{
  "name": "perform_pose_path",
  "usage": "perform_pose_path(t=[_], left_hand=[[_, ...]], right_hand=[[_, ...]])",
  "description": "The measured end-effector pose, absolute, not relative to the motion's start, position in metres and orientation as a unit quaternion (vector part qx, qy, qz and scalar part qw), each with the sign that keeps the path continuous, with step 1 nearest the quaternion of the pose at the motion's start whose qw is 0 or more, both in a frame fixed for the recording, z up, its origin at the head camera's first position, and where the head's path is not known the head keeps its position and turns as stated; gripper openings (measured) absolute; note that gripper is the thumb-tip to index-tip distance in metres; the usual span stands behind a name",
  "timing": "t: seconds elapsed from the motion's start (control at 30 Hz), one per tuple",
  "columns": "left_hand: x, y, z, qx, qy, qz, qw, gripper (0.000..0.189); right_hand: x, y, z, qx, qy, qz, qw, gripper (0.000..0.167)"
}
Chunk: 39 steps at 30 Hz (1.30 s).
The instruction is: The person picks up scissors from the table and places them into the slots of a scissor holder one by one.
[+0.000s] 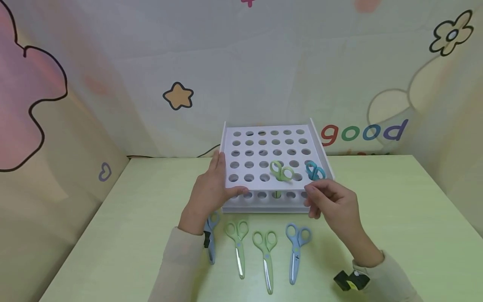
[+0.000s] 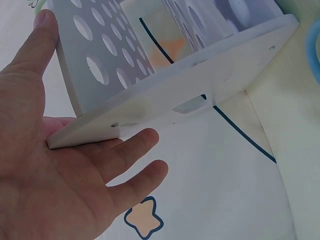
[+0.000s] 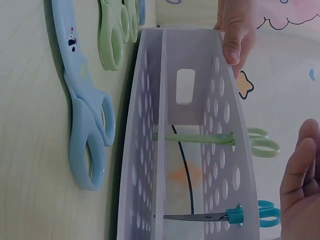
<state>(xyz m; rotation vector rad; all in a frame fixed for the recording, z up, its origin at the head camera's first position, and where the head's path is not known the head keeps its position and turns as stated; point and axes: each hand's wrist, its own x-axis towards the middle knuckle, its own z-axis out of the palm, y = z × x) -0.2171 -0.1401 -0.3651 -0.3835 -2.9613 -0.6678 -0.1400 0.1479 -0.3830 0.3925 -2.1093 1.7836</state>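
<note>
A white rack (image 1: 256, 186) with rows of round holes stands at the table's back. My left hand (image 1: 211, 188) holds its left front corner, thumb on the top plate and fingers along the outer side. Green scissors (image 1: 281, 171) and teal scissors (image 1: 315, 171) stand handles up in holes on the rack's right half. Below the top plate, the teal scissors' blades (image 3: 195, 217) reach the lower plate. My right hand (image 1: 332, 201) hovers by the front right corner, fingers loosely bent, holding nothing; the right wrist view shows it apart from the teal handles.
In front of the rack lie two green scissors (image 1: 237, 247) (image 1: 267, 260) and blue scissors (image 1: 296, 251), handles toward the rack. More blue scissors (image 1: 212, 241) lie partly behind my left wrist. A patterned cloth backdrop (image 1: 264, 84) rises behind the table (image 1: 385, 209).
</note>
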Motion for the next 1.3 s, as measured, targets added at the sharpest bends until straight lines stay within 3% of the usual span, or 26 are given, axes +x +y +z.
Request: perform_pose_path(t=[1.03, 1.3], left_hand=[[-0.216, -0.140, -0.364, -0.126, -0.968, -0.213, 0.037, 0.124], [-0.217, -0.140, -0.364, -0.122, -0.968, -0.216, 0.031, 0.123]], right_hand=[[-0.144, 0.171, -0.444, 0.130, -0.764, 0.628, 0.069, 0.014], [-0.147, 0.176, -0.451, 0.094, -0.800, 0.592, 0.041, 0.017]])
